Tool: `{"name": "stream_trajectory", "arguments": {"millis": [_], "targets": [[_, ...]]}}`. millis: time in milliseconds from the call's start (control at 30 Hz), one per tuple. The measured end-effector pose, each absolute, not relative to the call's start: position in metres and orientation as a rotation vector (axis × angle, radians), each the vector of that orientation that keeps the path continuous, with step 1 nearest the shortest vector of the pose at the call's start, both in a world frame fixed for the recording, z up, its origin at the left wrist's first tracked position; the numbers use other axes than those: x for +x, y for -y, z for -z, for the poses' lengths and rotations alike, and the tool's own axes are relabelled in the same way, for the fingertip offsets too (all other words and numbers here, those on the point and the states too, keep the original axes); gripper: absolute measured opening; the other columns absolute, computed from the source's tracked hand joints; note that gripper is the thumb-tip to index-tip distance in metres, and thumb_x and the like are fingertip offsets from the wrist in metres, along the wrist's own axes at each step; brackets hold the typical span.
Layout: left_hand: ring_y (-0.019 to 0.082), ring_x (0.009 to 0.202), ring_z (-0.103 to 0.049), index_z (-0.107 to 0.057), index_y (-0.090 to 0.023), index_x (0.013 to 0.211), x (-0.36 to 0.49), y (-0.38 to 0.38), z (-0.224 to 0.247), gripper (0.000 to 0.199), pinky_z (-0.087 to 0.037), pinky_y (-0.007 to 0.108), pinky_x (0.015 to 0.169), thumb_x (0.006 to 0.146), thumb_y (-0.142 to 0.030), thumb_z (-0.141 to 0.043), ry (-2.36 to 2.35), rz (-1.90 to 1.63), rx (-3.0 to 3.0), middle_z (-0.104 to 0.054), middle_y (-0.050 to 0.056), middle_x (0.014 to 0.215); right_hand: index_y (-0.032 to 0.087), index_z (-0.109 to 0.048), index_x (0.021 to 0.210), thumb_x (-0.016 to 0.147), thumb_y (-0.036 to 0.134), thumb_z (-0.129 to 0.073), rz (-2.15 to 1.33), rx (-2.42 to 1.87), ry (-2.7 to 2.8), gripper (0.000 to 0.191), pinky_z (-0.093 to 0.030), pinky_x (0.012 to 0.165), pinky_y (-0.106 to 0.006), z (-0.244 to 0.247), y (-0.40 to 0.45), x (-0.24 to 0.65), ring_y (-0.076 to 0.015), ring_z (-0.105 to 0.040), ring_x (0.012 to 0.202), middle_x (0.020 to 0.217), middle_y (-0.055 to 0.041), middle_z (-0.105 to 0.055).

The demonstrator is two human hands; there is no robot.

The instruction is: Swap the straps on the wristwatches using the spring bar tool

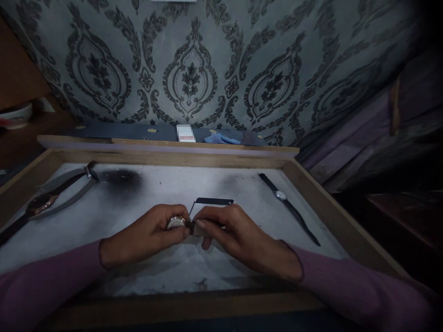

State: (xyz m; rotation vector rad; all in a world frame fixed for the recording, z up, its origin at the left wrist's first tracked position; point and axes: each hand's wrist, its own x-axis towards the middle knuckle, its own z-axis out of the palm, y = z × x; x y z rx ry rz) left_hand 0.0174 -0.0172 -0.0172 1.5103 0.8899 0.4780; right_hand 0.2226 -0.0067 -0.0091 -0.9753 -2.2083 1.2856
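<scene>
My left hand [148, 233] is closed around a small round watch [176, 222] with a pale face and a gold-toned rim. Thumb and fingers of my right hand [235, 233] pinch the dark strap [190, 226] beside the watch case; a thin tool may be between them, too small to make out. Both hands meet near the middle of a shallow wooden tray. Just behind the fingers lies a flat white item with a black edge [214, 201], partly hidden by my right hand.
A large dark watch [41, 203] lies at the tray's left, and a thin black-strapped watch [281, 195] at its right. The wooden rim [166, 157] surrounds the white lining. Beyond it are a small box [186, 133] and blue cloth [221, 138].
</scene>
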Motion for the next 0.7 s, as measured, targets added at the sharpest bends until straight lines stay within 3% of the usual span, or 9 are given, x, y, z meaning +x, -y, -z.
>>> {"name": "stream_trajectory", "arguments": {"millis": [700], "targets": [[0.009,0.056,-0.031,-0.057,-0.016,0.085,0.0183,0.0156,0.0167,0.010,-0.026,0.024,0.052,0.088,-0.024,-0.051,-0.907,-0.450,1.571,-0.040,-0.007,0.067,0.013,-0.068,0.087,0.094,0.015,-0.048,-1.276,-0.962,2.234,0.022,-0.050,0.056,-0.020,0.0093,0.0058,0.2233,-0.0118,-0.066,0.059,0.064,-0.0005,-0.065]]}}
